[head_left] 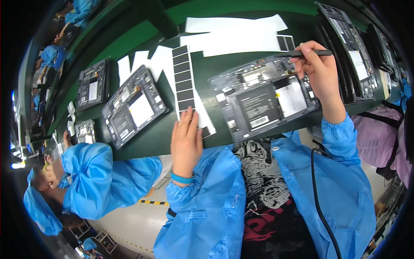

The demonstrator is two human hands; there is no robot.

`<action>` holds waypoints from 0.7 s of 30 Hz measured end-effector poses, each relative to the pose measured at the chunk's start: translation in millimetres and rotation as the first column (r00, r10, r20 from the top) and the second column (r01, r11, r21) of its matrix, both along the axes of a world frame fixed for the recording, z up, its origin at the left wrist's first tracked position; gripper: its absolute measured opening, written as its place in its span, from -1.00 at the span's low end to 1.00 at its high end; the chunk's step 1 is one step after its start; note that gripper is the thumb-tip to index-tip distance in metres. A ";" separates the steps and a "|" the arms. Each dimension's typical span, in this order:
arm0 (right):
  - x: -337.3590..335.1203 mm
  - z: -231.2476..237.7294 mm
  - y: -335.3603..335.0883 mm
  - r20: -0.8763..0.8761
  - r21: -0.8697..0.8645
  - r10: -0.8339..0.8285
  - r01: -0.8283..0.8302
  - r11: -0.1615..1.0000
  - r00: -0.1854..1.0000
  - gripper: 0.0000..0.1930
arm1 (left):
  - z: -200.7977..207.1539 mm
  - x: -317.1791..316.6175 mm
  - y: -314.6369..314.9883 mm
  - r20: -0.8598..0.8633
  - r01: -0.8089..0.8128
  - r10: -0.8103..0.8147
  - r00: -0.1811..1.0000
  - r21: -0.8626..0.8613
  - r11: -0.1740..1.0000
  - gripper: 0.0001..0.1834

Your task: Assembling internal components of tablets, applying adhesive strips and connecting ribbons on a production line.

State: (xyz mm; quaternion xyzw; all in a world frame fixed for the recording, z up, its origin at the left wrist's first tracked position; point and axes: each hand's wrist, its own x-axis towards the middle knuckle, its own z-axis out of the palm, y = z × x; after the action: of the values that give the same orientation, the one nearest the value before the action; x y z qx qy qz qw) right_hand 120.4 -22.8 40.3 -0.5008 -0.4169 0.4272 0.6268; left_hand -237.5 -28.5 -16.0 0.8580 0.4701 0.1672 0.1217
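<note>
My left hand lies with its fingers stretched flat on the lower end of a white backing strip with black rectangular stickers. A blue band circles that wrist. In my right hand is a pair of dark tweezers, gripped between thumb and fingers. Their tip points left, over the upper right edge of an opened tablet in front of me. The tablet's circuit board, black battery and a white panel are exposed. Whether the tip touches the board or pinches anything, I cannot tell.
White sheets lie behind the tablet. Another opened device rests left of the strip, with a further one beyond it. Opened devices stand at the right. A co-worker in a blue smock sits at my left.
</note>
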 end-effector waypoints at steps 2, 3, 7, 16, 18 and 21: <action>-34.8 8.9 2.1 0.061 -0.090 0.057 -0.051 0.995 0.997 -0.80 | -5.3 -0.3 -1.4 0.096 0.001 -0.001 0.995 0.001 1.000 -0.51; -52.9 9.8 6.1 0.072 -0.125 0.120 -0.111 0.986 0.990 -0.81 | -2.3 1.6 -2.5 0.115 0.014 -0.011 0.993 -0.032 0.999 -0.52; -116.1 -1.8 32.9 0.091 -0.188 0.323 -0.302 0.934 0.942 -0.81 | -2.4 -7.4 11.4 0.228 0.014 -0.008 0.974 -0.029 0.999 -0.53; -100.0 -16.3 11.5 0.151 -0.128 0.193 -0.175 0.976 0.969 -0.79 | -4.9 -27.7 19.7 0.138 0.084 -0.076 0.987 -0.053 0.995 -0.46; -58.1 -16.3 7.4 0.143 -0.050 0.074 -0.068 0.996 0.987 -0.80 | 9.6 -24.4 24.6 0.051 0.097 -0.095 0.994 -0.040 0.994 -0.57; 8.2 -14.6 10.8 0.151 -0.008 -0.155 0.158 0.987 0.976 -0.78 | 65.8 19.9 47.7 0.050 0.214 -0.209 0.977 -0.172 0.961 -0.69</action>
State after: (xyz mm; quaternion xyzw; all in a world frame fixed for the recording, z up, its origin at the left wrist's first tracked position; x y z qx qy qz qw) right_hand 128.5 -12.0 25.6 -0.5688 -0.4180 0.3418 0.6204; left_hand -217.7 19.3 49.9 0.8865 0.3867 0.1244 0.2217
